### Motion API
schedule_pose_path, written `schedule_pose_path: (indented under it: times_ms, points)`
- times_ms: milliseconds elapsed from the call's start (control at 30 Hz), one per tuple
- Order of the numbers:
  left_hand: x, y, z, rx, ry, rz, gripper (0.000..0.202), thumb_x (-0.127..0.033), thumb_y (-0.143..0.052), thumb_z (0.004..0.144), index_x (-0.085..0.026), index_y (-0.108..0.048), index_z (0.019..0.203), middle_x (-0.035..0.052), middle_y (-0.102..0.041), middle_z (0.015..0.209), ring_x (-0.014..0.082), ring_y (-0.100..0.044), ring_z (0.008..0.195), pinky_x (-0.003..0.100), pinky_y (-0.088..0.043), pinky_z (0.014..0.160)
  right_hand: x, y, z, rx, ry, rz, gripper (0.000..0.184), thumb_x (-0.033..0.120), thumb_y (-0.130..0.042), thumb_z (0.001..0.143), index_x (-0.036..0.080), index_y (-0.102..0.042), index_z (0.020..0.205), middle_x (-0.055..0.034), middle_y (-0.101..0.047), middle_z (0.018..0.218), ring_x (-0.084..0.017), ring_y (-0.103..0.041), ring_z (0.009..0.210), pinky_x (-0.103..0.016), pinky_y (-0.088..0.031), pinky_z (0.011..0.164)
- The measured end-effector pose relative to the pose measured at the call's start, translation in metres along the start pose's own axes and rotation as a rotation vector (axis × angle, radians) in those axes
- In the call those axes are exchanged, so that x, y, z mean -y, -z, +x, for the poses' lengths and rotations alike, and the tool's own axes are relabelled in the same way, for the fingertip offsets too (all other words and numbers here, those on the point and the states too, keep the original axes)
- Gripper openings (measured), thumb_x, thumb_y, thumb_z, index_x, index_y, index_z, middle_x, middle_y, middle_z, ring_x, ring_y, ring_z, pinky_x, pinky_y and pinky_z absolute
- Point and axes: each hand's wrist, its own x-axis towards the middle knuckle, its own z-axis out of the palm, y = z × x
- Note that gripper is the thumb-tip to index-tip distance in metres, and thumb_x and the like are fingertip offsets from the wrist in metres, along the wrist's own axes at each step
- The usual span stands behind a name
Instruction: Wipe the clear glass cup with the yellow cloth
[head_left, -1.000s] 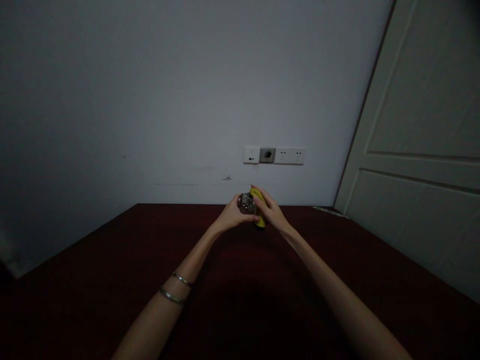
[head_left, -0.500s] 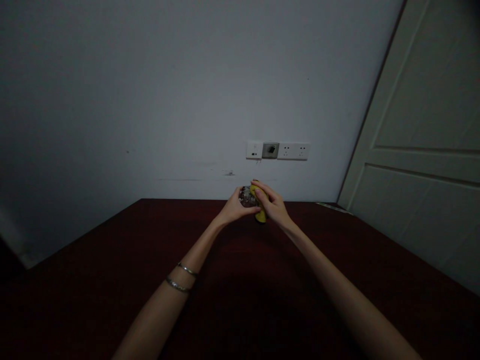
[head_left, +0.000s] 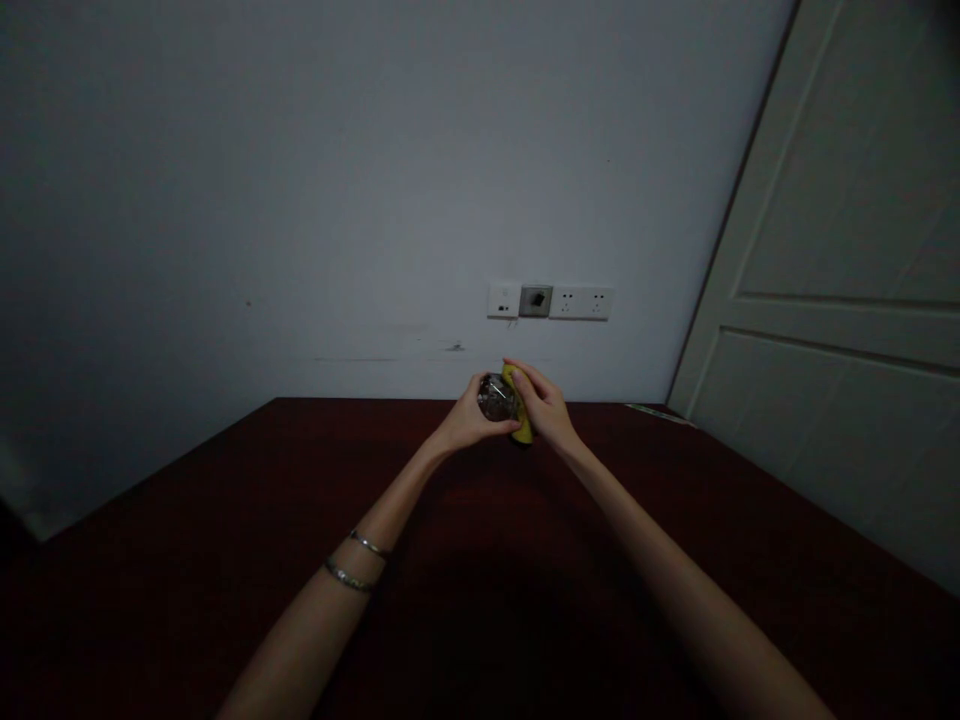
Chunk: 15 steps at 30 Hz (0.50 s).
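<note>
A dim room: a pale wall (head_left: pixel 337 200) rises behind a dark red table (head_left: pixel 225 560), with a row of sockets (head_left: pixel 550 301) low on the wall and a white panelled door (head_left: pixel 847 330) to the right. Both arms stretch out over the far part of the table. The left hand (head_left: pixel 463 424) is wrapped around a small shiny object (head_left: pixel 494 399), perhaps glass or metal, too dark to say which. The right hand (head_left: pixel 550 412) is closed over a yellow piece (head_left: pixel 523 421) pressed against that shiny object, fingers curled across its top. The two hands touch each other, held just above the table near its back edge. Two thin bangles (head_left: pixel 357 560) sit on the left forearm
</note>
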Motion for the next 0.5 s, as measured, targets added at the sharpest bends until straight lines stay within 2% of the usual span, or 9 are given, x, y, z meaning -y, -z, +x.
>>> schedule_pose_path:
  times_ms: [133,367,500]
  points:
    - [-0.0037,0.0002,-0.0008,0.030,-0.041,-0.027,0.078,-0.024,-0.081,0.055,-0.018,-0.035,0.118,0.0116,-0.049,0.119,0.0258,-0.053,0.111,0.043,-0.041,0.096,0.0033,0.0005,-0.0012,0.016,0.025,0.005,0.038,0.046,-0.055,0.081,0.022,-0.066,0.108,-0.0056,-0.066,0.115,-0.021,-0.058,0.108,-0.038,-0.041,0.099]
    - [-0.0030,0.0012,0.0000,0.082,-0.054,-0.105,0.080,-0.020,-0.080,0.055,-0.020,-0.029,0.116,0.0105,-0.047,0.117,0.0228,-0.056,0.103,0.038,-0.046,0.088,0.0044,0.0016,-0.0061,0.112,0.229,-0.097,0.028,0.039,-0.058,0.082,0.028,-0.067,0.106,-0.0045,-0.061,0.122,-0.020,-0.049,0.121,-0.041,-0.032,0.107]
    - [-0.0013,0.0034,0.0009,0.084,-0.055,-0.130,0.081,-0.020,-0.080,0.055,-0.020,-0.027,0.116,0.0100,-0.047,0.115,0.0213,-0.056,0.098,0.036,-0.047,0.083,0.0093,0.0035,-0.0089,0.165,0.306,-0.131,0.027,0.036,-0.057,0.083,0.029,-0.067,0.107,-0.0038,-0.056,0.129,-0.021,-0.047,0.124,-0.040,-0.034,0.106]
